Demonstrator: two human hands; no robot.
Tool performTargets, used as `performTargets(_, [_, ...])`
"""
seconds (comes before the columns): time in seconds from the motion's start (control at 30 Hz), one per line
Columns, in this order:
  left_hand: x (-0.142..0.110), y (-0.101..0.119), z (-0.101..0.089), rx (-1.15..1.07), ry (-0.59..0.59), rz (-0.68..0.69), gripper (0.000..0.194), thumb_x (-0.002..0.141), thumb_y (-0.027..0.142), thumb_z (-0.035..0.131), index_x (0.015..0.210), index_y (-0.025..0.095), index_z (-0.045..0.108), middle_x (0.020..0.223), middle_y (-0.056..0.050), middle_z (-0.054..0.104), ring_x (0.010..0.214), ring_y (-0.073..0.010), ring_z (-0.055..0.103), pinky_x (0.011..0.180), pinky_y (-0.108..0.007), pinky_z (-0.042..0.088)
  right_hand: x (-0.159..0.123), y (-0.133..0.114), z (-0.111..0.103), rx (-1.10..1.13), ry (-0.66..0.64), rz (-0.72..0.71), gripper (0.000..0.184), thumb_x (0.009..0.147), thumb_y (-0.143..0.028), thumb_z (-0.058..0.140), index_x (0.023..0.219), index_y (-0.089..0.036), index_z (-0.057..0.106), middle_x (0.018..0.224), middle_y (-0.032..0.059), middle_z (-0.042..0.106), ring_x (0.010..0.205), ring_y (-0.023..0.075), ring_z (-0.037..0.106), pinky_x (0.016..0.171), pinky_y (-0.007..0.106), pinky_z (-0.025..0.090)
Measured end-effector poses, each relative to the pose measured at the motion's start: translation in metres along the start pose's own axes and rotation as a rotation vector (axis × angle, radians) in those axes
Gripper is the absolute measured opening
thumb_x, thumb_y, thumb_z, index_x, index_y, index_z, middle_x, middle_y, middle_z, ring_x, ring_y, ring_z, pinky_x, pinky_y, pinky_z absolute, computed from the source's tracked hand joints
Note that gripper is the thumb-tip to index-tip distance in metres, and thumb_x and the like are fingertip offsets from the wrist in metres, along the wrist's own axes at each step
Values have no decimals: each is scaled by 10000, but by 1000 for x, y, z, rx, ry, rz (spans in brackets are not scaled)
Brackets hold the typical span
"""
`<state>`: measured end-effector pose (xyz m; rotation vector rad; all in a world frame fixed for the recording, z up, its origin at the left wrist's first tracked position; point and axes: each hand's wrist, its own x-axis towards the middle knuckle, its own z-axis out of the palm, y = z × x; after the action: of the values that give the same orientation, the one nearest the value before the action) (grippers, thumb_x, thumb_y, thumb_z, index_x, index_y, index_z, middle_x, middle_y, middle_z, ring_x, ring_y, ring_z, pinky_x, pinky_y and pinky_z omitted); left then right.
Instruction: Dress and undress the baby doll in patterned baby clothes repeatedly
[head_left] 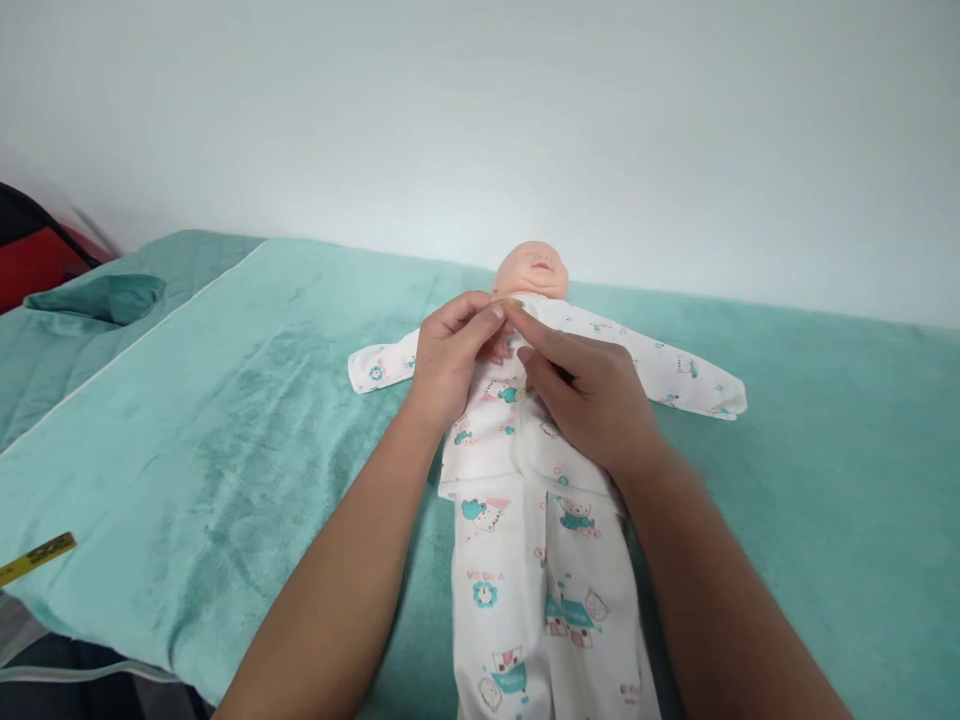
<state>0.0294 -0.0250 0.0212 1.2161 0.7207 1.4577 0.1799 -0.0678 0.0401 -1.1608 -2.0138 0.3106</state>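
Note:
A baby doll (534,268) lies on its back on a teal blanket (225,430), head toward the wall. It wears a white printed shirt (675,378) with sleeves spread out and matching trousers (540,590). My left hand (450,355) and my right hand (585,390) meet at the doll's chest just under the chin. Fingers of both hands are pinched together on the shirt's front near the collar. What lies between the fingertips is too small to make out.
A teal quilted cover (67,350) lies under the blanket at left, with a teal pillow (105,297). A red and black object (30,250) stands at the far left. A yellow measuring tape (37,556) shows at the lower left edge. A pale wall rises behind.

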Motion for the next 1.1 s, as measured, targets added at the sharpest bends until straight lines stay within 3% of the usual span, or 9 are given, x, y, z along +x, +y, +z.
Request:
performTargets(0.17, [0, 4, -3, -62, -71, -38, 261, 804, 475, 676, 901, 233, 693, 738, -4, 603, 631, -105, 545, 621, -275, 500, -1, -2, 2, -143, 12, -98, 544, 934, -148, 423, 1462, -262, 480, 690, -14, 585, 613, 123, 483, 612, 238, 387])
performTargets(0.33, [-2, 6, -7, -41, -108, -35, 338, 789, 570, 669, 919, 259, 692, 847, -23, 635, 696, -126, 573, 643, -301, 524, -3, 0, 4, -161, 45, -162, 565, 943, -130, 405, 1481, -299, 444, 827, 4, 668, 688, 123, 554, 680, 239, 439])
performTargets(0.6, [-4, 9, -10, -52, -163, 6, 364, 750, 603, 697, 872, 261, 695, 882, -34, 648, 743, -151, 598, 653, -324, 535, -6, 3, 4, -230, 42, -215, 576, 934, -130, 420, 1479, -315, 447, 842, 15, 686, 749, 133, 607, 719, 241, 479])
performTargets(0.77, [-3, 10, -11, -106, -204, 10, 290, 765, 549, 704, 821, 266, 679, 970, -22, 651, 752, -141, 595, 651, -315, 530, -6, 6, 4, -156, 49, -231, 545, 934, -138, 426, 1441, -322, 501, 825, 10, 684, 733, 124, 608, 716, 238, 482])
performTargets(0.93, [-3, 11, -10, -64, -176, 2, 283, 764, 531, 711, 828, 256, 689, 913, -27, 662, 742, -143, 600, 655, -307, 528, -5, 4, 3, 31, 56, -126, 456, 916, -187, 477, 1327, -314, 626, 729, -7, 644, 649, 117, 547, 667, 249, 469])
performTargets(1.1, [-3, 14, -6, 66, -159, 45, 193, 815, 405, 700, 794, 213, 713, 760, -15, 639, 699, -124, 578, 701, -292, 511, -1, -6, -8, 511, 45, 259, 349, 904, -322, 551, 1209, -279, 714, 522, -48, 458, 483, 104, 396, 477, 252, 370])
